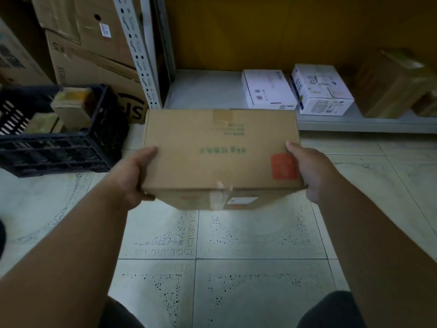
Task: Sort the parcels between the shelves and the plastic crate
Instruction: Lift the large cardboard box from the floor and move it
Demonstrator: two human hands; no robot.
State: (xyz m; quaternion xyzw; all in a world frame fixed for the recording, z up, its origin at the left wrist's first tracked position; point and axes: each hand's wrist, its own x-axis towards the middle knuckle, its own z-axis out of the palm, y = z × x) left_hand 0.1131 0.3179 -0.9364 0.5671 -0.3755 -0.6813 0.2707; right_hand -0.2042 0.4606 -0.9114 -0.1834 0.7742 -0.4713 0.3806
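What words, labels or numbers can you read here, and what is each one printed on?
"SF", seen upside down, on the big carton behind the crate.
Green print on the held box: upside down, too blurred to read.
Its red sticker and white label: unreadable.
Print on the two white boxes on the shelf: too small.
Label on the top carton: too small.

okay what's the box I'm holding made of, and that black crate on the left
Box: looks like brown corrugated cardboard, matte, with clear tape across the seam and a red sticker. Crate: apparently moulded plastic, dark and dull, judging by its slotted lattice walls.
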